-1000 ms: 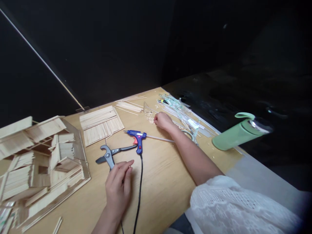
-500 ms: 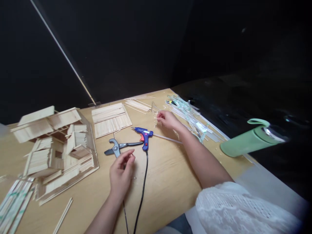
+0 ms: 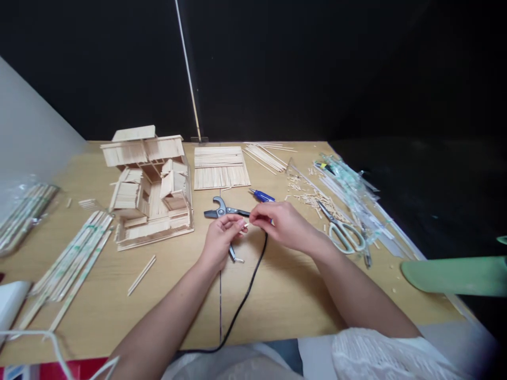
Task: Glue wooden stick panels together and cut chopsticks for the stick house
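Both hands meet above the middle of the table. My left hand (image 3: 223, 235) pinches a small pale wooden stick piece (image 3: 246, 225) between thumb and fingers. Close against it, my right hand (image 3: 282, 224) has its fingertips pinched together at the piece's other side; what they hold, if anything, is too small to make out. Grey cutters (image 3: 219, 209) lie behind and under my left hand. Just beyond my right hand is a blue glue gun (image 3: 261, 196), mostly covered by that hand, its black cord (image 3: 252, 285) running toward me.
A wooden stick-built house model (image 3: 154, 195) stands left, a stick panel (image 3: 221, 168) behind. Bundled sticks (image 3: 75, 258) lie front left. Cut bits (image 3: 317, 200), scissors (image 3: 344, 236) and clear plastic wrappers (image 3: 348, 184) lie right. A green bottle (image 3: 455, 275) stands at the right edge.
My right hand has come from the small cut bits back toward me and now meets my left hand. The view has turned right-side things further into sight, showing the scissors.
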Demonstrator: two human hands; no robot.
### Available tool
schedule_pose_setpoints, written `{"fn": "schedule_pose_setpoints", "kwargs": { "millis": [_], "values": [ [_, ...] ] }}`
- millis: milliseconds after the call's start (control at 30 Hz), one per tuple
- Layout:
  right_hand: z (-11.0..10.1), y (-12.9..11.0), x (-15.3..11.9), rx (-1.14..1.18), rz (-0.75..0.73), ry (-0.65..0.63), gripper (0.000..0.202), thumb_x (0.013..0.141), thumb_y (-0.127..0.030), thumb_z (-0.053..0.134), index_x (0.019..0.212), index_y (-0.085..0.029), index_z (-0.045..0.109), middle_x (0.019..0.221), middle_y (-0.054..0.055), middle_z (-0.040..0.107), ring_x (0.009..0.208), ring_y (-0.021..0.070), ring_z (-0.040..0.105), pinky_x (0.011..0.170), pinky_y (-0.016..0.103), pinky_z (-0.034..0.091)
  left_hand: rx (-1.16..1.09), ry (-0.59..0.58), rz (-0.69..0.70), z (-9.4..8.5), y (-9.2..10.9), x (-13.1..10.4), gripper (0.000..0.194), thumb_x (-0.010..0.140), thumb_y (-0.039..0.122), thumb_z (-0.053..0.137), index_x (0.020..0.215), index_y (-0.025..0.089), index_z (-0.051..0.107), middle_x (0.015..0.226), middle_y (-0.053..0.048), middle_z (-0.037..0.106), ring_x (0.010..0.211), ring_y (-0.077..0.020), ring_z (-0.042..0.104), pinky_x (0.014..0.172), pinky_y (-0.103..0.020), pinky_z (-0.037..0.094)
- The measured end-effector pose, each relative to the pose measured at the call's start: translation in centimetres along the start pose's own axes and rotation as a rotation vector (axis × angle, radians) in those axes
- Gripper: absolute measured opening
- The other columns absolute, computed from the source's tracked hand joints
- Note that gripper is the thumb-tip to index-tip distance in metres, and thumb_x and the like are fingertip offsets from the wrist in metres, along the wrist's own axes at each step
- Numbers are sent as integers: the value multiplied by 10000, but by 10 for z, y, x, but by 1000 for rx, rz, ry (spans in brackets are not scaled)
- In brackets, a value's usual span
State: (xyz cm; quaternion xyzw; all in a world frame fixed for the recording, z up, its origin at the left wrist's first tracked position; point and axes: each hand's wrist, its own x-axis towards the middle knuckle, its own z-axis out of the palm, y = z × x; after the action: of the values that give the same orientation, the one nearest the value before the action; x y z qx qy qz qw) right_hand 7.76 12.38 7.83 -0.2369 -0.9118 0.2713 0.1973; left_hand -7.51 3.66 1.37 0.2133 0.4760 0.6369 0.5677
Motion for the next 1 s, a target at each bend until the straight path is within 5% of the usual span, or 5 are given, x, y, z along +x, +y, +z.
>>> {"fn": "schedule_pose_setpoints", "kwargs": {
  "millis": [233, 333, 500, 1000],
  "values": [
    [4, -3, 3, 43, 28, 27, 162, 809, -54, 601, 806, -180, 704, 795, 28, 721, 718, 136, 643, 685, 245, 462, -21, -39, -31, -2, -2, 3, 357, 618, 349, 874, 845, 123, 717, 715, -34, 701, 640, -87, 621, 630, -188, 486],
    [12, -3, 5, 285, 161, 81, 74, 801, -158, 664, 863, -174, 701, 801, 34, 726, 710, 141, 653, 673, 256, 489, -34, -37, 22, -2, -3, 4, 345, 619, 343, 873, 835, 127, 713, 696, -18, 688, 607, -71, 589, 626, -184, 473],
    [27, 1, 9, 726, 406, 92, 321, 693, -397, 802, 875, -153, 703, 752, 43, 720, 670, 151, 665, 656, 276, 527, 50, 25, 202, -3, -1, 4, 305, 643, 354, 853, 791, 137, 697, 693, -9, 680, 612, -78, 581, 640, -197, 469],
    [25, 5, 10, 873, 483, 136, 397, 612, -463, 852, 792, -157, 673, 673, 29, 701, 587, 137, 654, 601, 270, 546, 196, 8, 214, -8, 5, 8, 307, 672, 415, 819, 793, 145, 739, 673, -38, 700, 589, -111, 601, 626, -242, 497]
  ]
}}
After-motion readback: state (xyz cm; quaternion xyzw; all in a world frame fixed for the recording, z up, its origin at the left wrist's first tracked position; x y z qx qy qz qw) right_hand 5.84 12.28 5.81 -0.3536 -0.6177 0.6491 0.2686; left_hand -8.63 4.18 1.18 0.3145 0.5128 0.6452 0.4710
